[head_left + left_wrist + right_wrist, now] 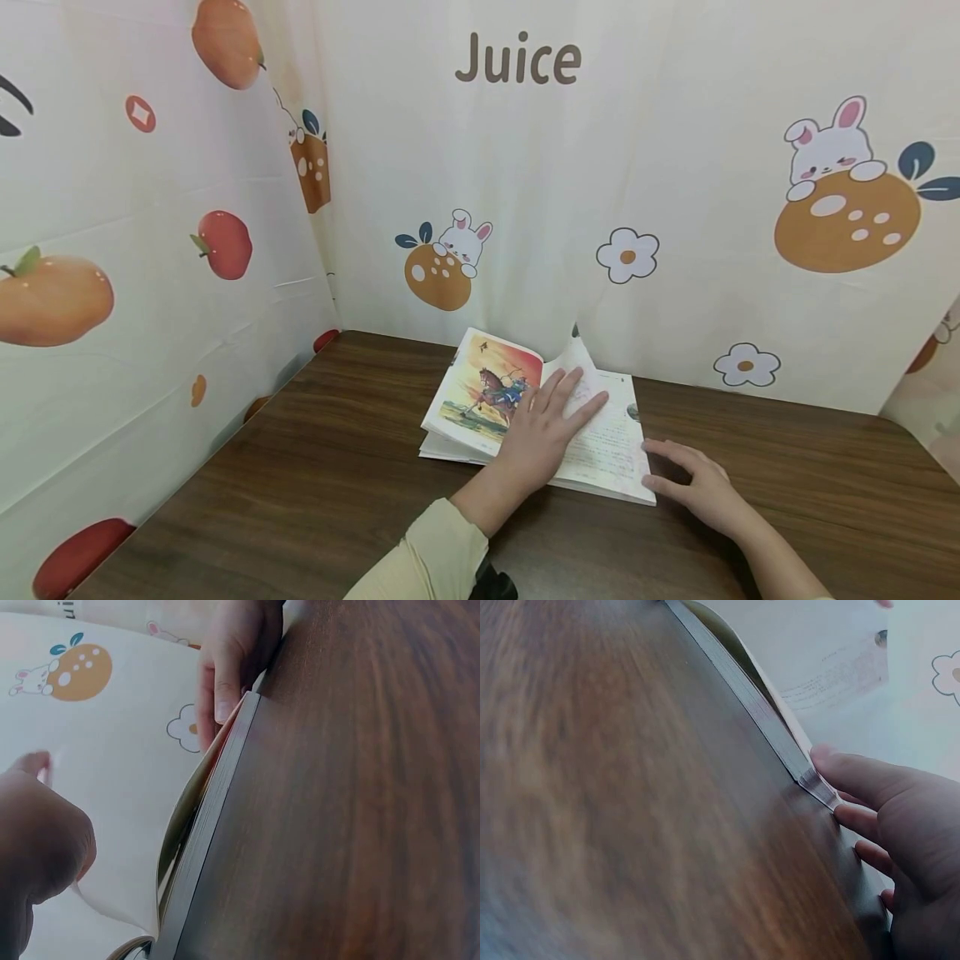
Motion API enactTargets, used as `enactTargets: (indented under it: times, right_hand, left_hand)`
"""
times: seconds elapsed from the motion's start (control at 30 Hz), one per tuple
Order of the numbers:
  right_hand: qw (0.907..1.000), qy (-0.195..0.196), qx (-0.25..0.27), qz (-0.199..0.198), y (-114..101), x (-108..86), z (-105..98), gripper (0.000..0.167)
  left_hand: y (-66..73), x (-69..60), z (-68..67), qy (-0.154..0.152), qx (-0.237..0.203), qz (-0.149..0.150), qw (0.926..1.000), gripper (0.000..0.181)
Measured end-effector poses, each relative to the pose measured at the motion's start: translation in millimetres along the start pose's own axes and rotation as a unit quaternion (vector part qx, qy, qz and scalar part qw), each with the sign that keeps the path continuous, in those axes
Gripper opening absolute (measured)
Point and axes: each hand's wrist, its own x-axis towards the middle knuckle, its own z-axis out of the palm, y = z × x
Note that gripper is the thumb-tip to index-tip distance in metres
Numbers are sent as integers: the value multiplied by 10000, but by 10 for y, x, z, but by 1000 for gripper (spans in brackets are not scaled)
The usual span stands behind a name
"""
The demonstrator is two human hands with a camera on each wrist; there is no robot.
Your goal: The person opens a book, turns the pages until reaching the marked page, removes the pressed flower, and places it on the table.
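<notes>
Fingers of the left hand (542, 429) are straight and spread apart above the middle of an open book (603, 454), chiefly over its right-hand page; whether they press on the paper cannot be told. Thumb and forefinger of the right hand (701, 492) stand apart from each other, their tips at the right edge of the book near its lower corner; the right wrist view shows the thumb touching the corner and other fingers beside the edge. Between the spread left fingers and the far side of the book, a raised page (576, 357) curves upward, its tip pointing toward the curtain (540, 167). Printed on the left-hand page is a coloured picture (491, 387) of a rider with a bow on a brown horse; the right-hand page bears rows of text, too small to read. The book lies on a dark wooden tabletop (315, 467), near the far edge. A pale sleeve (431, 550) covers the left forearm, with a black object (492, 583), unidentified, just beside it. Behind, the white curtain carries the word "Juice", rabbits with orange fruit, and flowers. Further printed fruit appears on a cloth (150, 333) at left.
</notes>
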Motion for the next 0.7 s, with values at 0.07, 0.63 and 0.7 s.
enactTargets:
  times: [0.07, 0.63, 0.7]
  right_hand:
    - [10000, 14, -4, -21, 0, -1, 2, 57]
    - [10000, 7, -26, 30, -5, 2, 5, 58]
    - [10000, 7, -21, 18, -6, 2, 5, 58]
  left_hand:
    - [-2, -2, 1, -86, 108, -10, 9999, 67]
    - [-21, 4, 51, -1058, 498, -119, 9931, 42]
    - [-23, 2, 63, -1096, 465, -185, 9927, 42]
